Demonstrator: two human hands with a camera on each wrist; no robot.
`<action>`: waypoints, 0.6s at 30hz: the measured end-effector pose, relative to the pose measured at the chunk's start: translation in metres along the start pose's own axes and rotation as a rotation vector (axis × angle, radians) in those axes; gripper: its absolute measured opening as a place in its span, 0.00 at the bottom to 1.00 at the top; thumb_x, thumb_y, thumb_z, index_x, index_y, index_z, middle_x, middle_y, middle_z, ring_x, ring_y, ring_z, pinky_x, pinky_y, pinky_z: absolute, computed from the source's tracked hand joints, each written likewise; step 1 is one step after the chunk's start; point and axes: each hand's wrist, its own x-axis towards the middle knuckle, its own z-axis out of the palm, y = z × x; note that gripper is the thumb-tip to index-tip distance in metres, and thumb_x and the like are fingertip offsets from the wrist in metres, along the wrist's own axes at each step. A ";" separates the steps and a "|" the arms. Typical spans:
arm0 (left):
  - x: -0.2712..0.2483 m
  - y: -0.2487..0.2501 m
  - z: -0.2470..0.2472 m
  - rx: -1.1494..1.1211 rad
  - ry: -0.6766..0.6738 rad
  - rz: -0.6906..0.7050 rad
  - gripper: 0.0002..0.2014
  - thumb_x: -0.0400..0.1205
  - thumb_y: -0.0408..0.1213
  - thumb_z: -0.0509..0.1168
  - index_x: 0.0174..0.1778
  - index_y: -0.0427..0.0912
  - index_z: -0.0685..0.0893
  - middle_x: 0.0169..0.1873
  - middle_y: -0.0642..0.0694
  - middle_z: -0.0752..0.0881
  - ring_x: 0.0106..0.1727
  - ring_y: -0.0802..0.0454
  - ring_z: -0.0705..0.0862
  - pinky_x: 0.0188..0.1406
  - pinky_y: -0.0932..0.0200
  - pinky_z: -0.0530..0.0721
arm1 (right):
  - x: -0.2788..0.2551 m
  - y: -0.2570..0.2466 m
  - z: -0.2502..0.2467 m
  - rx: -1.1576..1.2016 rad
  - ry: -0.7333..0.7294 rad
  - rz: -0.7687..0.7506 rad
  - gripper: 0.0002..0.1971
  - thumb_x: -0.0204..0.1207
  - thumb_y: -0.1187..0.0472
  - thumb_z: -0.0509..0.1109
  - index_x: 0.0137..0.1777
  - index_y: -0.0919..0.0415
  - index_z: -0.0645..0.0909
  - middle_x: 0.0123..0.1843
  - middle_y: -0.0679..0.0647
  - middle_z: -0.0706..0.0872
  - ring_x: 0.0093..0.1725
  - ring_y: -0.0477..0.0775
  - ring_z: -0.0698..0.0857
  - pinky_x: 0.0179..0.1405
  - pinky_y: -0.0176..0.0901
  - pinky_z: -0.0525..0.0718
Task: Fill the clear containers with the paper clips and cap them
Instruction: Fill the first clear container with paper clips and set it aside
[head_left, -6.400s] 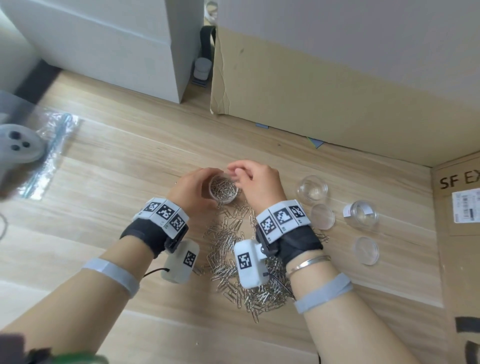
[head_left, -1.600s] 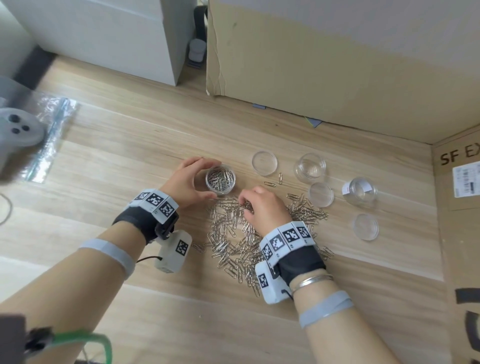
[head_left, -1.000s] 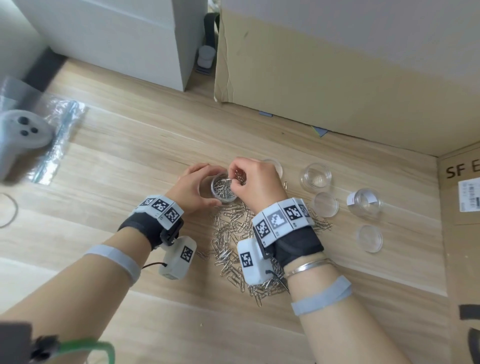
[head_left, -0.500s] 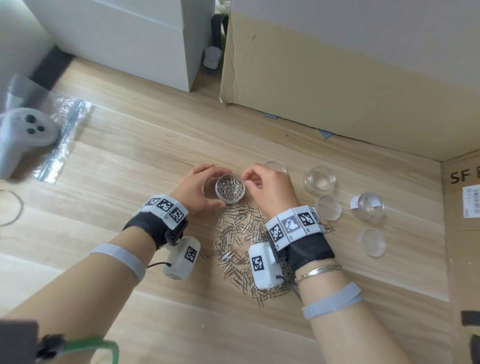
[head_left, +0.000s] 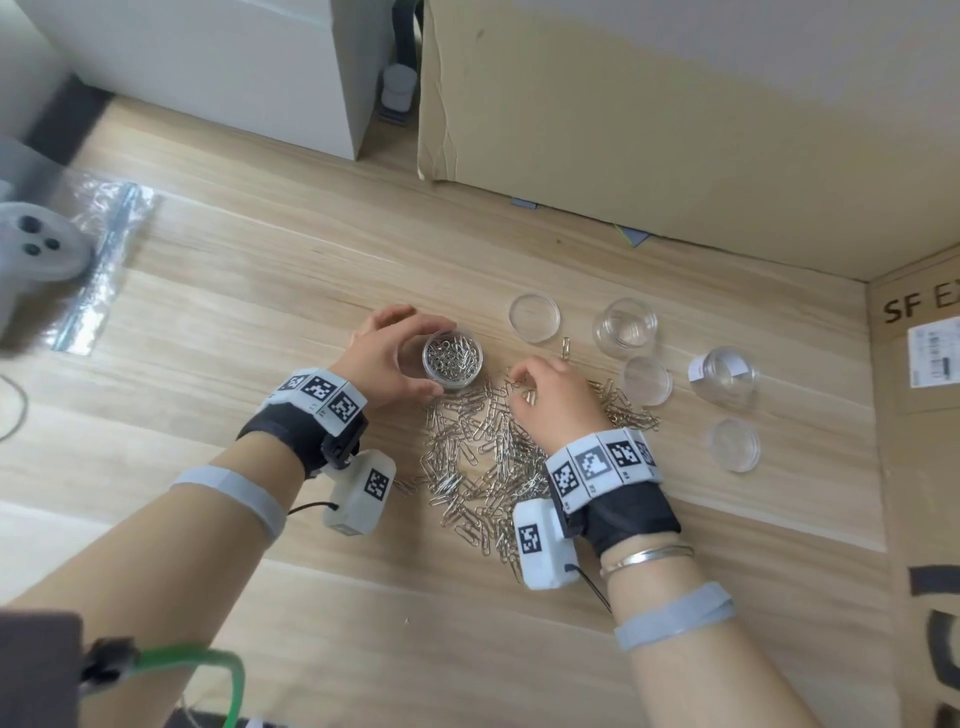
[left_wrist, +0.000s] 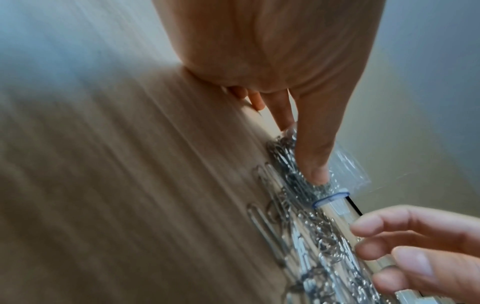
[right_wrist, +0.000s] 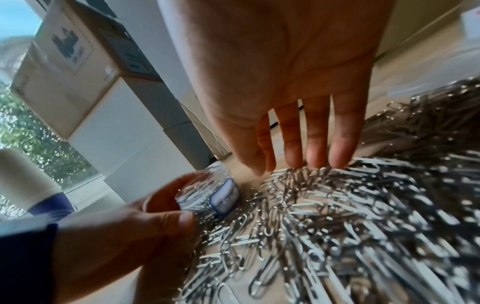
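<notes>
My left hand (head_left: 410, 358) grips a clear round container (head_left: 453, 358) heaped with silver paper clips, upright on the wooden table. In the left wrist view its thumb (left_wrist: 311, 160) presses the container's wall (left_wrist: 348, 166). Just right of the container, my right hand (head_left: 519, 382) reaches down onto the loose pile of paper clips (head_left: 483, 467). Its fingers (right_wrist: 314, 156) are nearly straight and their tips touch the clips (right_wrist: 337, 226). Two empty clear containers (head_left: 625, 327) (head_left: 724, 375) stand to the right. Three clear lids (head_left: 535, 318) (head_left: 648, 380) (head_left: 734, 445) lie flat near them.
A big cardboard box (head_left: 649, 130) walls off the back and another box (head_left: 919, 415) the right side. A white controller (head_left: 36, 249) on a plastic bag (head_left: 104, 249) lies at the far left. A single clip (head_left: 565, 347) lies apart behind the pile.
My right hand has come away from the filled container's rim and dropped right onto the pile. The left hand still holds the container in place.
</notes>
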 end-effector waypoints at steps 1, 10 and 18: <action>-0.001 0.002 0.000 0.010 -0.004 0.003 0.35 0.64 0.37 0.78 0.65 0.62 0.74 0.66 0.55 0.67 0.79 0.51 0.53 0.78 0.40 0.56 | -0.003 0.001 -0.001 0.014 0.016 -0.001 0.13 0.77 0.55 0.65 0.61 0.51 0.76 0.66 0.52 0.78 0.61 0.54 0.79 0.63 0.49 0.80; -0.001 0.000 0.001 0.054 -0.013 0.032 0.33 0.64 0.40 0.77 0.64 0.63 0.74 0.61 0.65 0.67 0.78 0.51 0.54 0.78 0.36 0.54 | -0.035 0.019 0.001 -0.036 -0.124 0.170 0.47 0.57 0.42 0.80 0.75 0.36 0.59 0.79 0.48 0.56 0.78 0.62 0.55 0.73 0.62 0.65; -0.003 0.004 -0.001 0.049 -0.008 0.020 0.33 0.65 0.38 0.77 0.63 0.65 0.73 0.60 0.63 0.67 0.78 0.50 0.54 0.78 0.37 0.55 | -0.030 0.006 0.017 -0.045 0.091 0.007 0.22 0.73 0.62 0.71 0.66 0.48 0.75 0.63 0.51 0.78 0.58 0.53 0.79 0.62 0.49 0.80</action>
